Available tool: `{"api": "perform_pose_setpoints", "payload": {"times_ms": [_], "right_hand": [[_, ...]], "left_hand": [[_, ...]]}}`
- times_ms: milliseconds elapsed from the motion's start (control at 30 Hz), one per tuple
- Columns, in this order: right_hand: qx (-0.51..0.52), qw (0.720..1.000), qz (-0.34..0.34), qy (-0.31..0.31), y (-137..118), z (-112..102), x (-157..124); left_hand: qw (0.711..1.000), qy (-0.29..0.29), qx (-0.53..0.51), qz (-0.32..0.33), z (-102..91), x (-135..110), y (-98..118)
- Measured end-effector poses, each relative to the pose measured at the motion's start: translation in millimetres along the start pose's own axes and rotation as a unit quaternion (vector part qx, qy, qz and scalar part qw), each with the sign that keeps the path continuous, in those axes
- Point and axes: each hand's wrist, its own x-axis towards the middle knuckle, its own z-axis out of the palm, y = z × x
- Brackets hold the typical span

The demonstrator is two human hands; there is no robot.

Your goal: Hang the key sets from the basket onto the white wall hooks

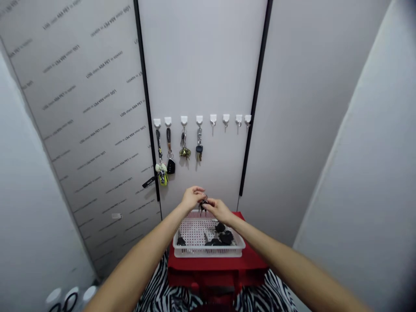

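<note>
Nearest: zebra-striped fabric [162,299] along the bottom edge, with white-capped containers [73,297] at lower left, partly behind the left forearm. Red base [224,263] sits over the fabric and carries a white perforated basket [209,252]. In basket: dark pieces [226,237] clustered on the right side, plus a dark item [181,241] in the near left corner; can't make out exactly what they are. Key bunch [204,204] is up in the air over the basket's far rim, between both hands. Left hand [192,198]: grip closed to a fingertip pinch at the top of the bunch, around the ring. Right hand [219,209]: thumb and fingers closed on the bunch from the right side. Exact finger contacts too small to read. Beyond: pale wall panel [198,65] between two black strips, carrying a row of eight white hooks [183,119]. Four leftmost hooks are loaded, left to right: strap with a pale-and-yellow charm [161,173], dark strap with black fob [170,166], keys with greenish piece [185,152], chain with dark-headed key [199,149]. Board with printed lettering [97,108] stands left of the panel.
</note>
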Motion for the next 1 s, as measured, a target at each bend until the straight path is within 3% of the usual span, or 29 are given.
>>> {"api": "perform_pose_setpoints", "payload": {"times_ms": [200,367,467,600,700,800,900,1000], "right_hand": [[0.035,0.99,0.029,0.134,-25.3,-8.9,18.8],[0.073,0.968,0.006,0.242,-66.0,-36.1,58.3],[0.042,0.959,0.034,0.277,-96.6,-53.8,80.9],[-0.003,0.969,0.072,0.236,-124.9,-64.3,92.3],[-0.016,0.978,0.08,0.194,-132.1,-65.3,88.6],[-0.034,0.986,0.092,0.133,-132.7,-65.2,81.6],[-0.012,0.996,0.055,0.075,-131.9,-62.9,73.4],[0.007,0.997,-0.022,0.069,-129.8,-57.4,66.1]], "left_hand": [[0.998,0.009,0.016,0.054,10.1,15.9,33.1],[0.987,0.048,0.088,0.129,21.4,30.5,74.6],[0.977,0.059,0.142,0.148,27.7,36.9,98.4],[0.969,0.076,0.168,0.167,29.8,42.5,116.2],[0.97,0.088,0.153,0.168,24.5,43.2,118.0],[0.982,0.061,0.103,0.148,18.3,40.6,117.5],[0.991,0.051,0.039,0.115,15.5,36.6,121.3],[0.992,0.074,-0.014,0.099,15.9,33.9,129.2]]}}
